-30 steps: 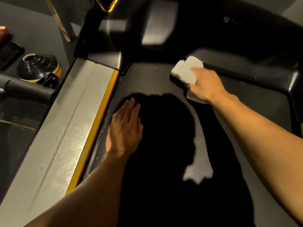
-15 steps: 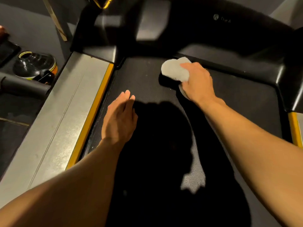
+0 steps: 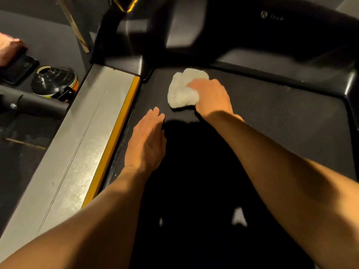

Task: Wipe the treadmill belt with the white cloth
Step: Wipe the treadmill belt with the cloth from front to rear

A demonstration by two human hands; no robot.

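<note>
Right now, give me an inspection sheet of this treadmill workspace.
Surface: treadmill belt, dark, partly in shadow.
Job's things: white cloth, bunched, lying on the belt's far end.
Clutter: stack of black discs and black bar, left of the side rail.
Hands: right hand grips the cloth; left hand rests flat on the belt.
Cables: nothing seen.
Surroundings: grey side rail with yellow strip; black motor cover ahead.

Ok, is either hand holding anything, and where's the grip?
The right hand holds the white cloth, grip on its near right edge, against the treadmill belt. The left hand holds nothing, flat on the belt.
</note>
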